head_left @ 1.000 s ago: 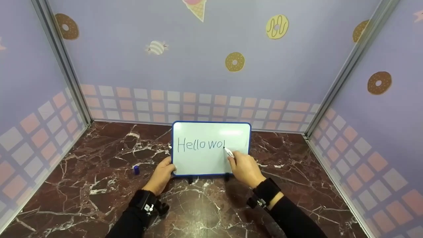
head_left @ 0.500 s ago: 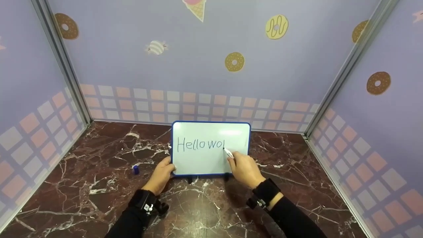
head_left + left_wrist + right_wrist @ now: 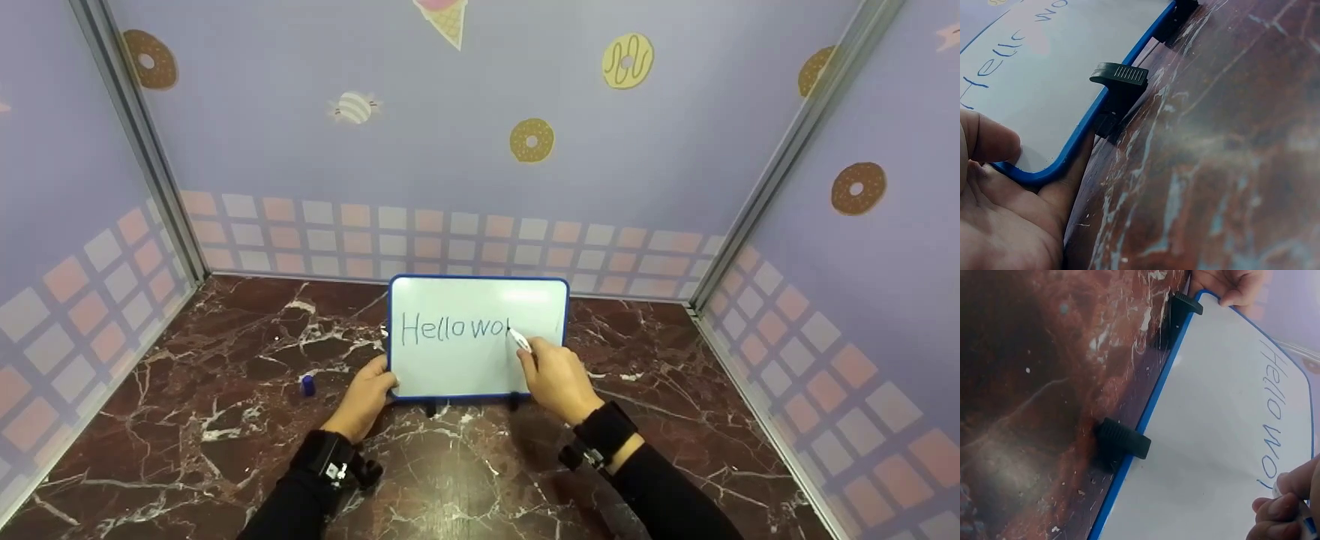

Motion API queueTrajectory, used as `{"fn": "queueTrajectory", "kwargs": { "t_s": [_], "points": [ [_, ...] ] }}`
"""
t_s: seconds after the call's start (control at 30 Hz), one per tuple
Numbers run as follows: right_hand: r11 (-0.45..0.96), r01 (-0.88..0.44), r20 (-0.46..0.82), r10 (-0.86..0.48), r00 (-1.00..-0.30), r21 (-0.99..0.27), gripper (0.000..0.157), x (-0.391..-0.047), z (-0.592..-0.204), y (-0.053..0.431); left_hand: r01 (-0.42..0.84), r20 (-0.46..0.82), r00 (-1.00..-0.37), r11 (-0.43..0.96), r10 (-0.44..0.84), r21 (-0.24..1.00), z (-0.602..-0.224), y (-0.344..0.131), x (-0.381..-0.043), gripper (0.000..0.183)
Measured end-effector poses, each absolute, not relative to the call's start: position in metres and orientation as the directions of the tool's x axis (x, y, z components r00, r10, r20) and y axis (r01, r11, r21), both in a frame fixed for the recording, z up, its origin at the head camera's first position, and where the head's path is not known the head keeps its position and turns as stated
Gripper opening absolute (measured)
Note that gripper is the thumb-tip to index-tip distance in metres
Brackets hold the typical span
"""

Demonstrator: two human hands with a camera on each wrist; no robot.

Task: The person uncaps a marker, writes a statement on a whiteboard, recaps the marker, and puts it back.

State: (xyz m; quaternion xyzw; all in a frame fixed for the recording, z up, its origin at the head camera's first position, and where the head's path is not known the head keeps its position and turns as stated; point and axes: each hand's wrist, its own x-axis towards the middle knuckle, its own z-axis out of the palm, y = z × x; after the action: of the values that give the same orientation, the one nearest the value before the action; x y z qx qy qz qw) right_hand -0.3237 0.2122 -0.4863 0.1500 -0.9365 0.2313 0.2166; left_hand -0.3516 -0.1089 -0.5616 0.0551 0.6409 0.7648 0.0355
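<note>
A blue-framed whiteboard (image 3: 457,371) leans back on the table, with "Hello wo" and part of another letter written across it. My left hand (image 3: 367,391) grips its lower left corner, the thumb (image 3: 995,140) on the front face and a finger under the edge. In my right hand (image 3: 559,381) is a white marker (image 3: 520,341), pinched between thumb and fingers. Its dark tip meets the board at the end of the writing. In the right wrist view the fingers (image 3: 1283,509) cover much of the marker and its tip.
Two black clips (image 3: 1120,79) hold the board's bottom edge. A blue marker cap (image 3: 308,385) stands on the dark marbled table (image 3: 247,442) left of my left hand. Patterned purple walls (image 3: 450,172) enclose the back and both sides.
My right hand with the marker has shifted slightly up and right; the tip is now higher beside the last upright stroke. My left hand keeps its grip on the corner.
</note>
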Motion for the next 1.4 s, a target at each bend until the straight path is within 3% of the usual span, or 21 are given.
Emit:
{"fn": "queueTrajectory", "kwargs": {
  "t_s": [1.4],
  "points": [
    [0.87, -0.316, 0.44, -0.131, -0.888, -0.379, 0.02, -0.3324, -0.4791, 0.2097, 0.016, 0.038, -0.993, -0.193, 0.111, 0.981, -0.5604, -0.109, -0.3508, 0.046]
  ]
}}
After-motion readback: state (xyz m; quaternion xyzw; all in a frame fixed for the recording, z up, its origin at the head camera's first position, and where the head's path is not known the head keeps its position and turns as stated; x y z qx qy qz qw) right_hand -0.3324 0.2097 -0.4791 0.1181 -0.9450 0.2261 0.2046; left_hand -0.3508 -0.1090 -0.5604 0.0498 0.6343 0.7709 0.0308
